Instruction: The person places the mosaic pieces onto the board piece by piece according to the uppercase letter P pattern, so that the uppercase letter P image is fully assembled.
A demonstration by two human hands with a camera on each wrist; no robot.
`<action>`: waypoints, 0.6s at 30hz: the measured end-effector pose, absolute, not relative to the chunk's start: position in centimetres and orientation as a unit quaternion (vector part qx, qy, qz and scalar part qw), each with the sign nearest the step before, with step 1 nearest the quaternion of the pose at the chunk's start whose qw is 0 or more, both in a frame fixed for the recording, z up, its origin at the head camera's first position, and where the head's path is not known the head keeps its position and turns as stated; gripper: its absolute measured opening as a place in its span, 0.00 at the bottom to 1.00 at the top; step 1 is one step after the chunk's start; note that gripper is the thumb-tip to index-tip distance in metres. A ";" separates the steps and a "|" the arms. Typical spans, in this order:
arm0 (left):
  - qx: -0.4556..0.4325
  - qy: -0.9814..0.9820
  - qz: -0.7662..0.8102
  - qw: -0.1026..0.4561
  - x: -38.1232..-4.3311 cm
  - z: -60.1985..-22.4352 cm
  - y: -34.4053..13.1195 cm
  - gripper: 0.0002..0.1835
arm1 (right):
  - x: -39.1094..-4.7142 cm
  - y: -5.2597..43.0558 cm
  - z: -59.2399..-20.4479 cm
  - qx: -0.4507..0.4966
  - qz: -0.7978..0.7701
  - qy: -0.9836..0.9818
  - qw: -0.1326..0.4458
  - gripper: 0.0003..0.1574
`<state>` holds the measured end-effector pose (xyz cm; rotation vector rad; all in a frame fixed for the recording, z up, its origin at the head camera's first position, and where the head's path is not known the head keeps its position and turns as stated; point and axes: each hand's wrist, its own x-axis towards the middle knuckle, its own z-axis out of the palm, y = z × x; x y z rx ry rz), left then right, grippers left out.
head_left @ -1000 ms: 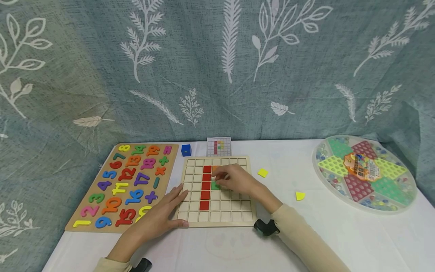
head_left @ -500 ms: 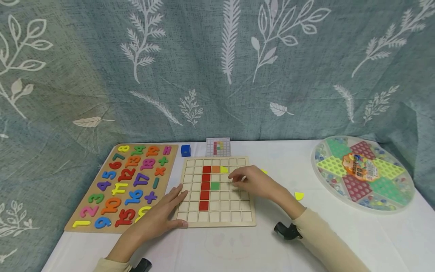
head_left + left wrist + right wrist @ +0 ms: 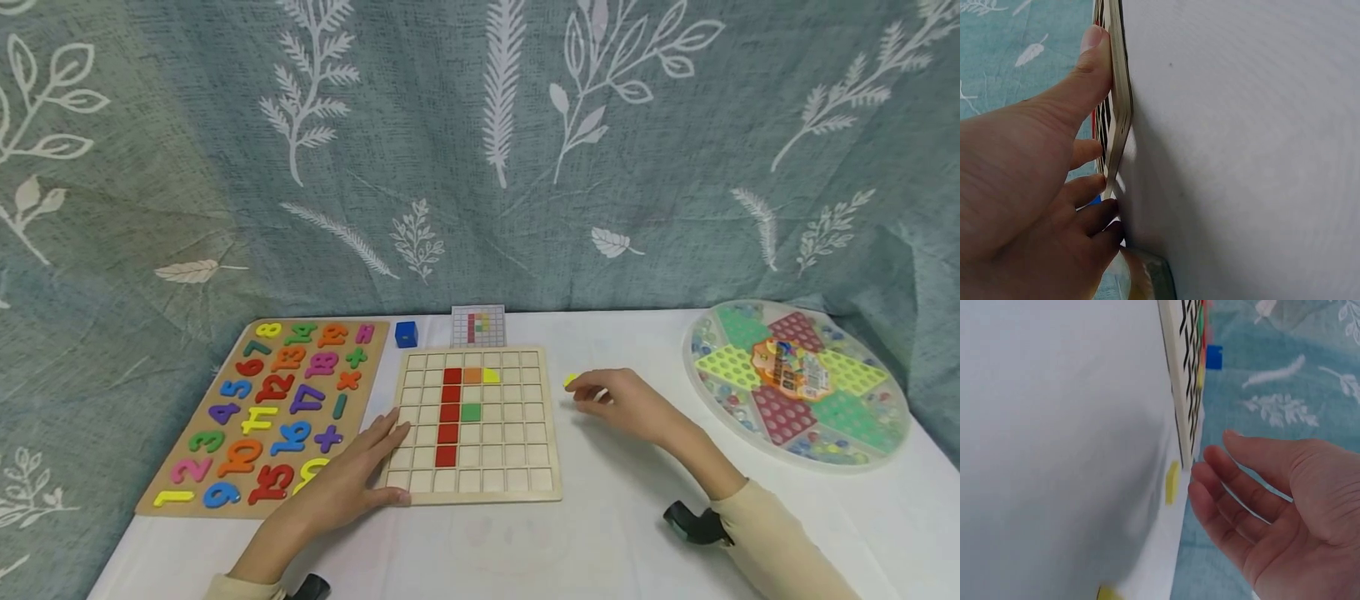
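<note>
My left hand point(image 3: 352, 475) rests along the left edge of a wooden grid board point(image 3: 517, 457), thumb and fingertips touching the frame. On the grid stand a column of red square tiles point(image 3: 448, 412), an orange tile point(image 3: 472, 375), a yellow rounded tile point(image 3: 491, 376) and a green tile point(image 3: 471, 412). To the board's right, my right hand point(image 3: 630, 408) hovers over the table with loosely bent fingers and nothing between them. Its fingertips are close to a loose yellow square tile point(image 3: 1172, 482), partly hidden in the head view. Another yellow piece point(image 3: 1109, 592) shows lower in the right wrist view.
Behind the grid board lies a small pattern card point(image 3: 477, 325), with a blue cube point(image 3: 406, 334) to its left. A number puzzle board point(image 3: 198, 492) lies at the left. At the right is a round Chinese checkers set point(image 3: 862, 412). A patterned curtain point(image 3: 450, 167) hangs behind.
My right hand has left the grid and moved right to the loose yellow tile, uncovering the orange, yellow and green tiles on the board. My left hand has stayed at the board's edge.
</note>
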<state>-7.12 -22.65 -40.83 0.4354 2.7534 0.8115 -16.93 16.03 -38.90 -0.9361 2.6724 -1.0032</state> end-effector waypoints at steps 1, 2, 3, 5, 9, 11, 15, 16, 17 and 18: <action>0.149 0.941 0.278 0.119 -7.1 -40.9 -22.7 0.50 | -16.8 16.4 -38.9 -0.308 -0.332 0.889 0.068 0.14; 0.149 0.942 0.278 0.119 -7.1 -40.9 -22.7 0.50 | -16.8 16.8 -38.9 -0.305 -0.332 0.890 0.067 0.14; 0.149 0.942 0.277 0.119 -7.1 -40.9 -22.7 0.50 | -16.7 17.1 -38.9 -0.302 -0.332 0.891 0.066 0.14; 0.147 0.942 0.277 0.121 -7.2 -40.9 -22.7 0.50 | -16.6 17.9 -38.9 -0.296 -0.334 0.893 0.066 0.14; 0.144 0.941 0.281 0.123 -7.3 -40.9 -22.7 0.50 | -16.4 19.6 -39.0 -0.286 -0.338 0.894 0.073 0.17; 0.141 0.940 0.285 0.124 -7.4 -40.9 -22.6 0.50 | -16.4 20.5 -39.1 -0.279 -0.336 0.896 0.080 0.19; 0.136 0.940 0.284 0.129 -7.3 -40.9 -22.5 0.51 | -16.2 22.2 -39.3 -0.278 -0.330 0.898 0.087 0.22; 0.135 0.941 0.283 0.130 -7.3 -40.9 -22.5 0.51 | -16.1 22.6 -39.3 -0.280 -0.330 0.897 0.089 0.23; 0.135 0.941 0.281 0.130 -7.3 -40.9 -22.5 0.51 | -16.1 23.0 -39.4 -0.280 -0.330 0.897 0.091 0.24; 0.135 0.942 0.280 0.130 -7.3 -40.9 -22.5 0.51 | -16.0 23.4 -39.4 -0.281 -0.331 0.896 0.092 0.25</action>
